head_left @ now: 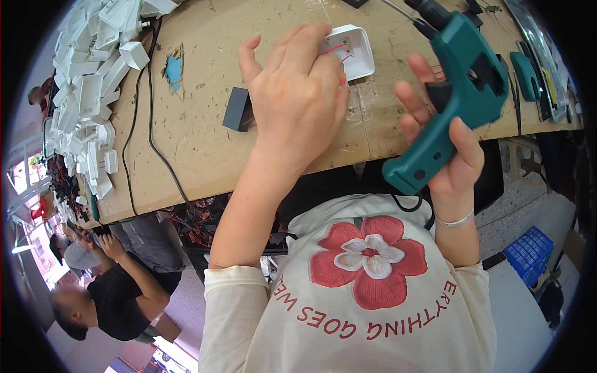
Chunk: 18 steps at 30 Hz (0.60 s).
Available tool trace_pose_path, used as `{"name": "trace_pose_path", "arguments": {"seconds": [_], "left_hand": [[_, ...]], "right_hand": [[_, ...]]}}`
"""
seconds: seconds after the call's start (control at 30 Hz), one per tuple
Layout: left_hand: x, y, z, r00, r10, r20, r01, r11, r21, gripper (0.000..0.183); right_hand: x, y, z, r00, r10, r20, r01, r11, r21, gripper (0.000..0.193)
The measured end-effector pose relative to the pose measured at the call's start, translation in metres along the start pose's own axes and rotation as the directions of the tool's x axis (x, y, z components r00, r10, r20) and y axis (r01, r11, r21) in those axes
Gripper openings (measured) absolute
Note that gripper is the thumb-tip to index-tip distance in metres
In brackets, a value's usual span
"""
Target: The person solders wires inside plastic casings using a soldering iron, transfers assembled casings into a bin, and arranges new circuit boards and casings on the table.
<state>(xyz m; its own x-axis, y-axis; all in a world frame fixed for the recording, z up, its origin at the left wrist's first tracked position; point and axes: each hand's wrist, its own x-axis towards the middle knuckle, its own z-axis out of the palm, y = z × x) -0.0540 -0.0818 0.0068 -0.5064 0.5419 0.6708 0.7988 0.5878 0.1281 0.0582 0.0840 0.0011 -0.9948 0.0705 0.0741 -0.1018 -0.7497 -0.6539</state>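
Note:
My left hand (298, 93) reaches over a small white plastic box (365, 56) on the table, its fingers closed on the box's left side and partly hiding it. Thin red wires (334, 49) run inside the box near my fingertips. In my right hand (459, 158) is a green soldering gun (463, 68) with a black trigger, held up above the table's near edge. My thumb lies on its handle, and the other fingers show on the far side. Its black front end and thin metal tube point toward the upper left. A small black block (237, 109) lies beside my left wrist.
White plastic cases (93, 93) are heaped along the table's left side. Black cables (149, 112) run across the brown tabletop (205, 155). Another green tool (525, 76) and tweezers lie at the right. A seated person (118, 292) is at lower left; a blue crate (528, 255) stands at lower right.

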Motion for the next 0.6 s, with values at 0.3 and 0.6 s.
{"name": "trace_pose_path", "arguments": {"seconds": [0.3,0.6], "left_hand": [[0.003,-0.005,0.008,1.0,0.024,0.021,-0.021,0.994,-0.11,0.008],[0.019,0.001,0.003,0.951,0.215,-0.223,-0.255,0.952,-0.167,0.013]], "right_hand": [[-0.057,-0.013,0.021,0.9,-0.276,-0.337,0.074,0.859,-0.506,0.08],[-0.092,-0.012,0.028,0.887,-0.216,-0.409,-0.131,0.73,-0.67,0.068]]}}
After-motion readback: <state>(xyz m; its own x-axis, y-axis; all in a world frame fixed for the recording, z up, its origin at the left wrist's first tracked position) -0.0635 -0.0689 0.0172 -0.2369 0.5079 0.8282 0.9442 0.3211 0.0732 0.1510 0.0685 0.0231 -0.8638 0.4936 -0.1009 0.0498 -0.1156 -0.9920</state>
